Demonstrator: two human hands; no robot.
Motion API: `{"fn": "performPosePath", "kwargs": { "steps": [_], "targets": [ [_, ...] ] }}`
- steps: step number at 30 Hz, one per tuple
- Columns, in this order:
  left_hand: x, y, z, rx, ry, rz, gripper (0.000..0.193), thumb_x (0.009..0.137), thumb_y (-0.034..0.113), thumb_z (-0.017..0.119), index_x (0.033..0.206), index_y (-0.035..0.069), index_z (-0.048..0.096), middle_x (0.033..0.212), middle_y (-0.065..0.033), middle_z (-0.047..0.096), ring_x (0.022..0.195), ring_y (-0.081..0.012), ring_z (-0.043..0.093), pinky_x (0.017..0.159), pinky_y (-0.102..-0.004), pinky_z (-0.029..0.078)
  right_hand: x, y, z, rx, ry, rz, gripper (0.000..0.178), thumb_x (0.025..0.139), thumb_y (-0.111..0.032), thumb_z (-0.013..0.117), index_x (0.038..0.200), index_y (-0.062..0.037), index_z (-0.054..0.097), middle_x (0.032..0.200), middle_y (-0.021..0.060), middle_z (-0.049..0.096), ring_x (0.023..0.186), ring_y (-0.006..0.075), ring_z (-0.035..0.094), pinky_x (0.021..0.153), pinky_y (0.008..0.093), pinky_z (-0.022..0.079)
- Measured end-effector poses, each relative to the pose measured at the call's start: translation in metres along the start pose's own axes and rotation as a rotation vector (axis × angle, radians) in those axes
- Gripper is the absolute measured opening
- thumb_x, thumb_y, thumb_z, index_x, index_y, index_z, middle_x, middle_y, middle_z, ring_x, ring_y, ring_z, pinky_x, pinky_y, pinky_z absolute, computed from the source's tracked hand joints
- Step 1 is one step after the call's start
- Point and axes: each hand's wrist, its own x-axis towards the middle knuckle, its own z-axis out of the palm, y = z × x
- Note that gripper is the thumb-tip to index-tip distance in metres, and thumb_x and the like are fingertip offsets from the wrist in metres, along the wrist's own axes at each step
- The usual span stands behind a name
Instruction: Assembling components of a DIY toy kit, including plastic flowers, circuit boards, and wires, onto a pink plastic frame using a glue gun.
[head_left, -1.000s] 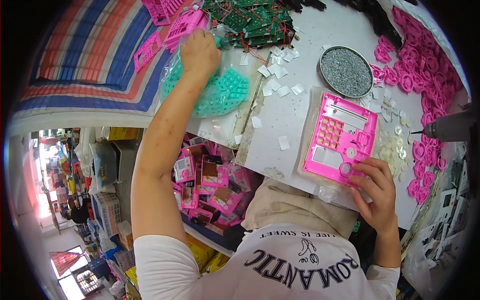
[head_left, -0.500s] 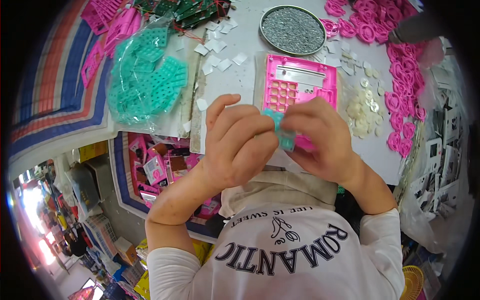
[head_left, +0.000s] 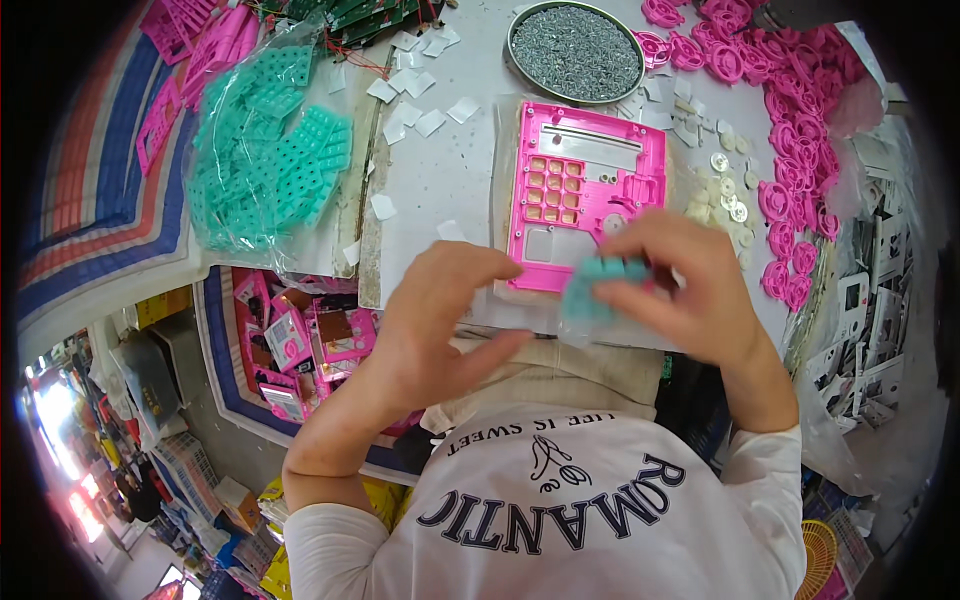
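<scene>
A teal rubber keypad (head_left: 588,298), blurred by motion, is pinched between the thumb and fingers of my right hand (head_left: 695,290). It overlaps the lower right part of a pink plastic casing (head_left: 535,277), which lies on the table with its inner side up. Small square key openings, metallic-looking strips and a round white piece show in the casing. To the left, my left hand (head_left: 430,320) is open, thumb and fingers apart and holding nothing. Its fingertips are close to the casing's lower left corner.
Teal keypads fill a clear bag (head_left: 265,165) on the left. Beyond the casing stands a round tin of small screws (head_left: 575,50). White squares (head_left: 430,123) are scattered nearby. Pale discs (head_left: 738,208) and piled pink rings (head_left: 795,150) lie right; pink parts (head_left: 345,335) sit lower left.
My left hand has let go of the teal keypad, opened and dropped back. The right hand has kept the keypad and turned it, uncovering more of the pink casing.
</scene>
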Motion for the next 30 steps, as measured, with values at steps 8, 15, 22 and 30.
{"fn": "performPosePath", "kwargs": {
  "steps": [8, 15, 22, 30],
  "targets": [
    [-0.011, -0.014, -0.006, 0.040, 0.129, -0.064, 0.040, 0.076, 0.003, 0.081, 0.113, 0.004, 0.064, 0.107, -0.0128, 0.069, 0.096, -0.0343, 0.065, 0.083, -0.0413, 0.051, 0.068, 0.038, 0.010, -0.261, 0.096, 0.063, 0.027, 0.083, -0.018, 0.077, 0.104, -0.0012, 0.071, 0.089, 0.0106, 0.071, 0.070, 0.0267, 0.065, 0.065, 0.0382, 0.052],
    [-0.022, -0.022, -0.019, 0.114, 0.195, -0.115, 0.036, 0.076, 0.001, 0.079, 0.110, 0.003, 0.065, 0.104, -0.0123, 0.068, 0.096, -0.0336, 0.065, 0.082, -0.0409, 0.051, 0.036, 0.031, 0.004, -0.693, 0.142, -0.380, 0.069, 0.086, -0.045, 0.074, 0.138, -0.0028, 0.056, 0.141, 0.0171, 0.056, 0.124, 0.0384, 0.057, 0.098, 0.0485, 0.050],
    [-0.010, -0.019, -0.029, 0.134, 0.171, -0.021, 0.035, 0.077, 0.000, 0.078, 0.109, 0.004, 0.065, 0.103, -0.0121, 0.068, 0.093, -0.0333, 0.065, 0.081, -0.0409, 0.050, 0.013, 0.017, 0.049, -0.759, -0.105, -0.143, 0.100, 0.084, -0.056, 0.072, 0.151, 0.0086, 0.037, 0.163, 0.0295, 0.027, 0.153, 0.0461, 0.023, 0.118, 0.0633, 0.024],
    [-0.016, -0.015, -0.026, 0.135, 0.144, -0.019, 0.032, 0.076, 0.000, 0.078, 0.105, 0.004, 0.066, 0.101, -0.0115, 0.069, 0.092, -0.0335, 0.065, 0.080, -0.0424, 0.051, 0.014, 0.016, 0.058, -0.808, -0.102, -0.121, 0.102, 0.084, -0.059, 0.071, 0.149, 0.0126, 0.037, 0.162, 0.0316, 0.026, 0.154, 0.0448, 0.020, 0.118, 0.0682, 0.019]
  ]
}}
